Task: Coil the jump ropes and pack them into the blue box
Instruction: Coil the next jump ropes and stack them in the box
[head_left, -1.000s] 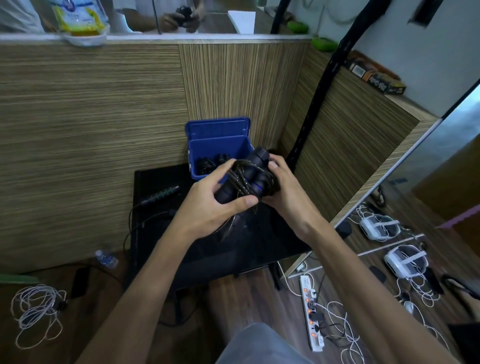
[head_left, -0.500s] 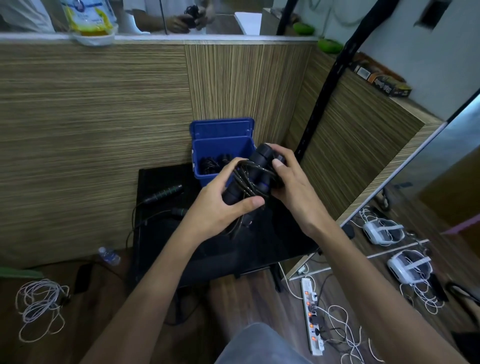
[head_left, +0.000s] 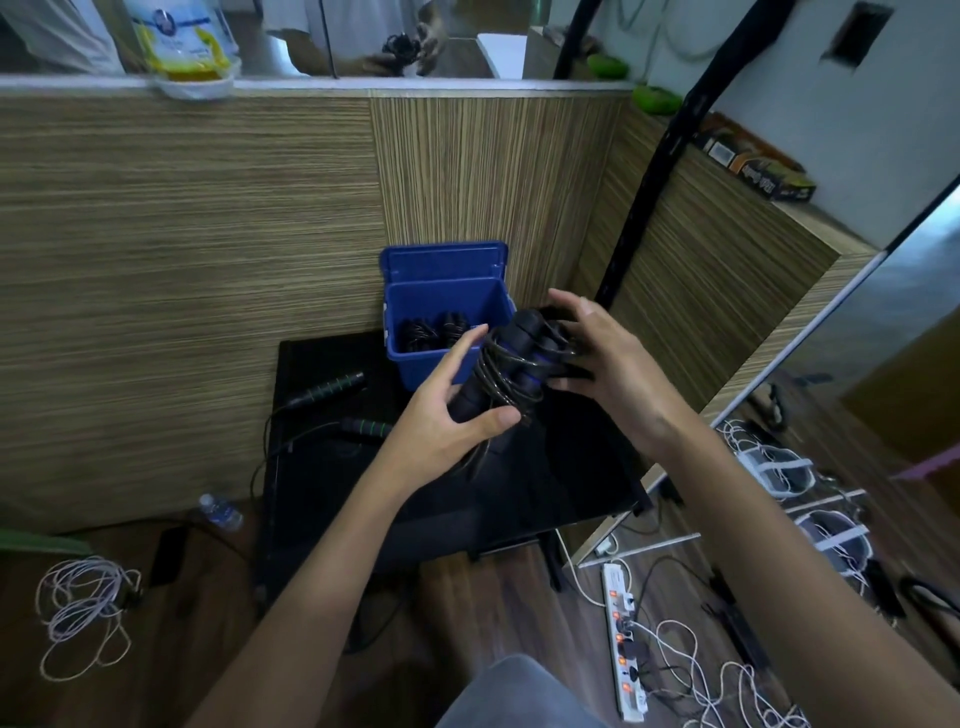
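A coiled jump rope (head_left: 511, 371) with black handles and blue rings hangs above the black table (head_left: 332, 499), right in front of the blue box (head_left: 415, 364). My left hand (head_left: 447, 421) grips the lower end of its handles, thumb across the cord. My right hand (head_left: 597, 358) holds the upper end from the right with its index finger lifted. The box stands open at the table's back, lid up, with dark coiled ropes (head_left: 431, 330) inside. A second jump rope with green-ringed handles (head_left: 332, 387) lies uncoiled on the table's left side.
Wood-panelled walls close in behind and to the right of the table. A black pole (head_left: 660, 156) leans at the right corner. On the floor lie a water bottle (head_left: 221, 512), a white cable bundle (head_left: 83, 608), and a power strip (head_left: 623, 639) with cables.
Both hands have carried the coiled rope slightly up and toward the box. My right index finger has lifted off the bundle.
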